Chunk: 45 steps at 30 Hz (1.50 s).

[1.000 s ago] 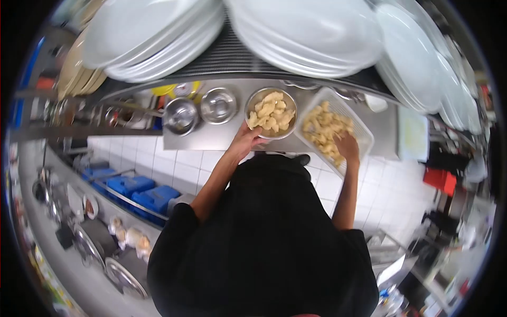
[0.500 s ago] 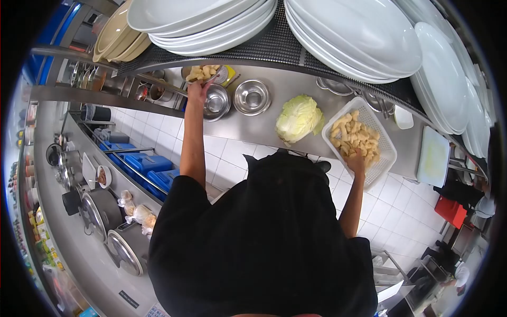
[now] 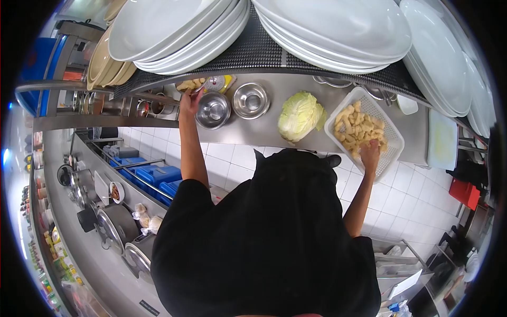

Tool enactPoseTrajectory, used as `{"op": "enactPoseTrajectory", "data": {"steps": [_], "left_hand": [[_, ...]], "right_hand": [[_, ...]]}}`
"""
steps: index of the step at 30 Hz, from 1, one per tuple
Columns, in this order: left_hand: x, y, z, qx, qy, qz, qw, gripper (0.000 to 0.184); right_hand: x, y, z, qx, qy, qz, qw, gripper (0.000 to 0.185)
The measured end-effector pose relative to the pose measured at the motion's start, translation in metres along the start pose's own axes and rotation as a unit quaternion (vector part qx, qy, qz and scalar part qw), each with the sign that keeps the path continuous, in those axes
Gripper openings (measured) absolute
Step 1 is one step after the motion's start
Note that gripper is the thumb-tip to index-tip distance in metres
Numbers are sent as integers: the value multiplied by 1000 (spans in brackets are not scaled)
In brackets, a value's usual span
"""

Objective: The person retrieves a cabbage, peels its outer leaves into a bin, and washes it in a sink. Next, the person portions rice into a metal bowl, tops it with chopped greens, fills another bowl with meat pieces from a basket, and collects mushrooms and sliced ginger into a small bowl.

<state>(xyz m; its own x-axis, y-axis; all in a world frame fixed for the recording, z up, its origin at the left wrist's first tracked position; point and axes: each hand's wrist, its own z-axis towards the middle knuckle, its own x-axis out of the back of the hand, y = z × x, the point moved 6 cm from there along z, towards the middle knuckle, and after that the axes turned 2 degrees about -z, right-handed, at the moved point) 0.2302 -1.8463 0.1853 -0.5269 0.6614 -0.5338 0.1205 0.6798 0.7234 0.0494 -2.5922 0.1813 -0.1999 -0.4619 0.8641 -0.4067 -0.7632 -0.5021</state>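
My left hand [image 3: 190,100] is closed on the rim of a metal bowl of pale yellow pieces [image 3: 190,83], partly hidden under the shelf edge beside a yellow scale [image 3: 221,83]. Two metal bowls [image 3: 213,111] [image 3: 251,100] with nothing visible in them stand to its right. A pale green cabbage [image 3: 301,117] lies mid-counter. On the right, my right hand [image 3: 370,150] reaches into a white perforated basket [image 3: 393,158] and touches the pale yellow pieces [image 3: 355,127] there; its fingertips are partly hidden among them.
Stacks of white oval dishes [image 3: 338,31] stand on the black shelf above the counter. A cutting board [image 3: 442,140] lies at the right. Blue containers [image 3: 153,177] sit below at the left, near lidded pots [image 3: 116,222] on another counter.
My left hand has carried the bowl of pieces from mid-counter to the far left, uncovering the cabbage. My right hand stays at the basket. The view has shifted.
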Motion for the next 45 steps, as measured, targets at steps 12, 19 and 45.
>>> {"op": "enactPoseTrajectory", "data": {"steps": [12,19,45], "left_hand": [[27,1,24,-105,84,73,988,27],[-55,-17,-108,-98,-7,179,979,33],[-179,-193,-81,52,-90,113,988,27]], "right_hand": [[-18,6,23,31,-38,55,997,30],[8,-2,8,-4,-48,160,986,27],[67,-30,-22,-4,2,-17,1000,45]]}}
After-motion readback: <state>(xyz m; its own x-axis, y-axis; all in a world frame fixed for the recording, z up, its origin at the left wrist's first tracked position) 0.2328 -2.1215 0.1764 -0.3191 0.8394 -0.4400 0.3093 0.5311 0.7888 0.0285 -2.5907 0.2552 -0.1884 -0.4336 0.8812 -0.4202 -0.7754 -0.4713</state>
